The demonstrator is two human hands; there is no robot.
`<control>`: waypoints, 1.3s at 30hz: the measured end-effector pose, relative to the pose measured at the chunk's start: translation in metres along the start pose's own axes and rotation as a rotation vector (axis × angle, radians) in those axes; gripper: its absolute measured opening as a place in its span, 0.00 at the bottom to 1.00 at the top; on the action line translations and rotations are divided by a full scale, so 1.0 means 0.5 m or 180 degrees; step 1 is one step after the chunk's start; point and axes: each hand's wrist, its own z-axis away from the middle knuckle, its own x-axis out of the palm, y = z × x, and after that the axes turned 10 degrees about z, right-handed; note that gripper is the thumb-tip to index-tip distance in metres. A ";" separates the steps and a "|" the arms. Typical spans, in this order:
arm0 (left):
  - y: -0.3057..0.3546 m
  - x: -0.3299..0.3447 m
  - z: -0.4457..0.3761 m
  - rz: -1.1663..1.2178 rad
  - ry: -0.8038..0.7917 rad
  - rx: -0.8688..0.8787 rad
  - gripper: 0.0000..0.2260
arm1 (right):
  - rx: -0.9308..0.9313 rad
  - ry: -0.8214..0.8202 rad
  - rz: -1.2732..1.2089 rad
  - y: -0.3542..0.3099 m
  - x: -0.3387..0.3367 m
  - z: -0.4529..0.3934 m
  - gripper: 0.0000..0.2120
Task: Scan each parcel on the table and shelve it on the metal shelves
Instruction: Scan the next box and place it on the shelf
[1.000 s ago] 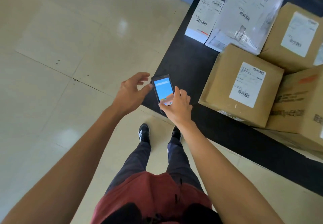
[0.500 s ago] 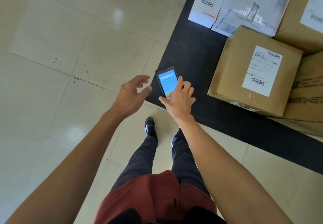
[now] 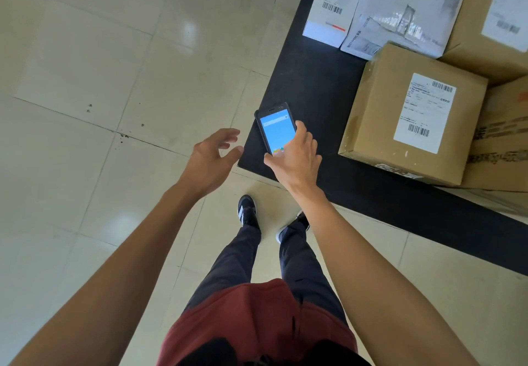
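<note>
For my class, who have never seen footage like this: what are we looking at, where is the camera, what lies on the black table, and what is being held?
There is no machine here. A person wears a camera on the head, looking forward and down, so you see their own arms, legs and shoes over a tiled floor. The right hand holds a handheld scanner with a lit blue screen, over the corner of the black table. The left hand is open, holds nothing, and hangs beside the scanner without touching it. On the table lie parcels: a cardboard box with a barcode label nearest the scanner, more cardboard boxes behind and beside it, a grey plastic mailer and a white parcel. No shelves are in view.
</note>
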 end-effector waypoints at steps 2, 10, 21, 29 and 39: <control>0.013 0.016 -0.003 -0.0038 -0.0077 0.0033 0.15 | 0.0059 0.0097 -0.0158 0.010 -0.024 0.000 0.45; 0.094 0.133 -0.024 -0.0122 -0.0383 0.0435 0.13 | 0.0459 0.0457 -0.0639 0.106 -0.150 0.007 0.48; 0.220 0.318 -0.076 -0.0970 -0.0670 0.1605 0.14 | 0.1157 0.0565 -0.0773 0.308 -0.274 0.067 0.46; 0.253 0.385 -0.124 -0.1484 -0.0986 0.1779 0.16 | 0.1570 0.0365 -0.0959 0.383 -0.299 0.108 0.46; 0.234 0.404 -0.136 -0.1515 -0.1184 0.1727 0.15 | 0.1705 0.0319 -0.1045 0.395 -0.309 0.143 0.43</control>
